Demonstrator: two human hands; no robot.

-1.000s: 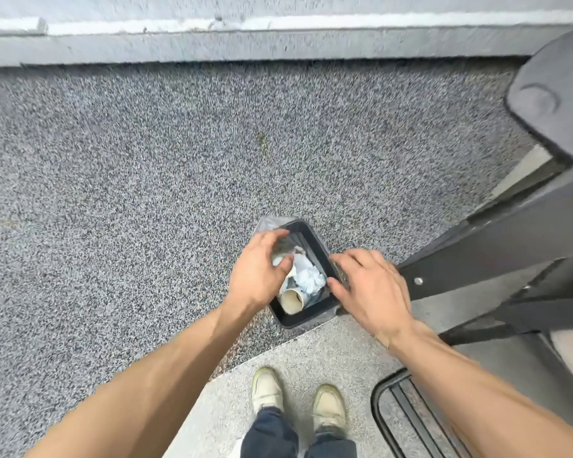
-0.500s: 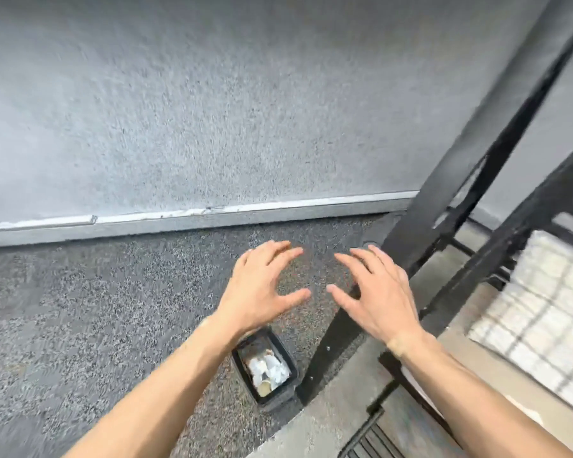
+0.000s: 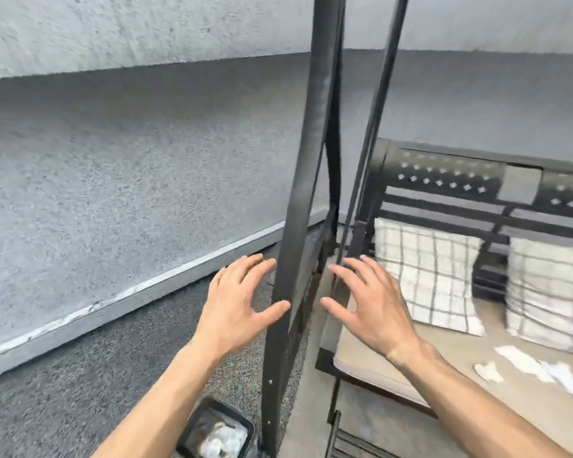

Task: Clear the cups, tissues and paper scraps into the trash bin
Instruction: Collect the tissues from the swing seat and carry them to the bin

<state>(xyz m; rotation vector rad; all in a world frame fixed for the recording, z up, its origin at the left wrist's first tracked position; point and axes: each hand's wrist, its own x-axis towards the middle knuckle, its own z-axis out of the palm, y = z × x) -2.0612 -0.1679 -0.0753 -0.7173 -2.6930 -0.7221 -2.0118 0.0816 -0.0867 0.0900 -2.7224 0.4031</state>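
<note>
Head view gives us, at the far left, a rough grey wall (image 3: 113,160) with a pale strip along its foot, and below it a dark speckled floor (image 3: 80,375). Low down, near the bottom edge, we see the black trash bin (image 3: 192,428) standing on that floor, just left of the foot of a black metal post (image 3: 298,226); pale crumpled tissues (image 3: 224,439) lie inside it. Our left forearm crosses just above the bin's near corner.

Our left hand (image 3: 237,302) hangs in the air above the floor, fingers spread and lightly bent, thumb out toward the post, with nothing in it. The slanted post rises between our two hands, and a thinner black rod (image 3: 374,143) runs up just to its right.

Our right hand (image 3: 371,309) is likewise spread wide and relaxed, holding nothing, raised over the near left end of the seat cushion (image 3: 371,365), a beige pad in a black frame. Behind it stands a black metal backrest (image 3: 444,173) punched with small diamond holes. Two white pillows with grey checks lean against that backrest: one (image 3: 434,272) just right of our right hand, the other (image 3: 549,292) at the frame's right edge. On the cushion in front of the pillows, at the far right, lie white paper scraps (image 3: 523,358) and a small crumpled tissue (image 3: 488,371), well apart from the bin.
</note>
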